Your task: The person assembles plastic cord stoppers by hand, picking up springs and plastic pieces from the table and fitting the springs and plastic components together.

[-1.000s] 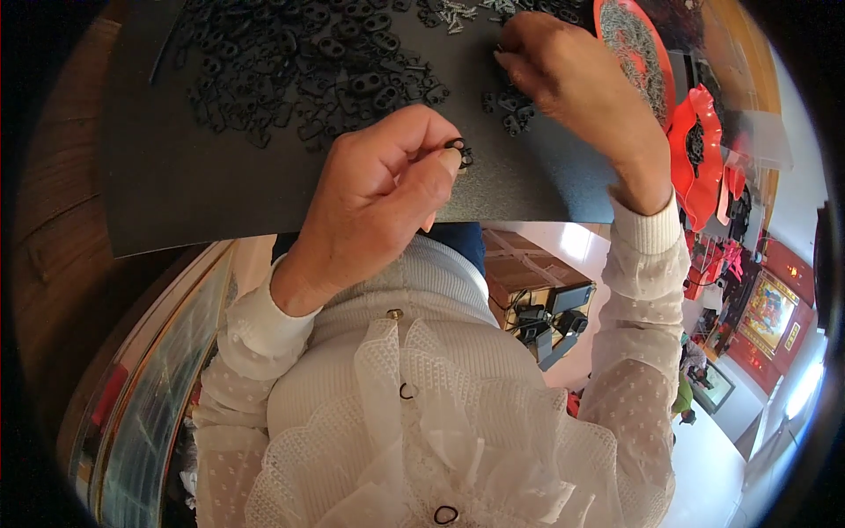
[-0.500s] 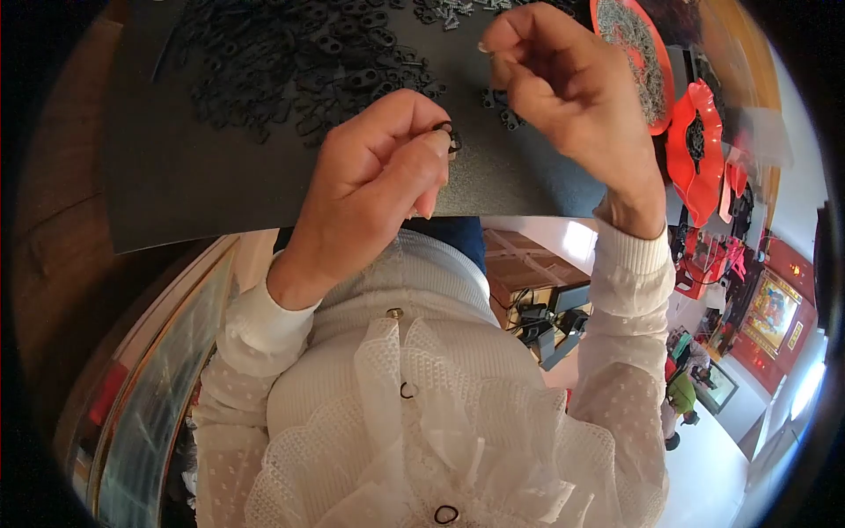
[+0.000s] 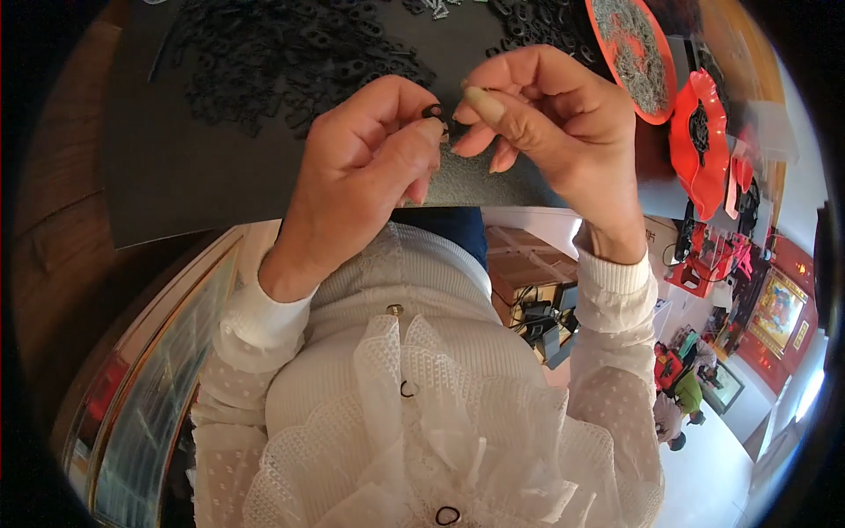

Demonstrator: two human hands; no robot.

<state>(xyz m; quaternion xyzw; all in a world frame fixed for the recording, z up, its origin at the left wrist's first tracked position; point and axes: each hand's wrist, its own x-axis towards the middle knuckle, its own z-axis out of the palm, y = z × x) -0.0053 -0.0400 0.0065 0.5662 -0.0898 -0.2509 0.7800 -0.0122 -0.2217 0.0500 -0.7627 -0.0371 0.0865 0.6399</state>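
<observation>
My left hand (image 3: 365, 163) is closed in a pinch on a small black part (image 3: 432, 112) with a rounded, looped end; the rest of it is hidden by thumb and fingers. Close beside it, on the right, my right hand (image 3: 559, 132) has thumb and forefinger pressed together. Whatever sits between those two fingertips is too small or hidden to make out. The fingertips of both hands are a short way apart, above the near part of a dark work mat (image 3: 202, 189). Beyond my left hand lies a wide heap of small black parts (image 3: 290, 53), some with round holes.
At the right stands a red-rimmed dish (image 3: 666, 97) of small grey metal pieces. Next to it is a wavy red bowl (image 3: 682, 141) with black bits. More black parts (image 3: 541, 22) and some silvery pieces (image 3: 438, 8) lie at the back. People (image 3: 682, 387) are in the background, lower right.
My right hand has come down and nearer to my left hand, its thumb and forefinger now pinched. My left hand keeps its black part and has shifted slightly up and left.
</observation>
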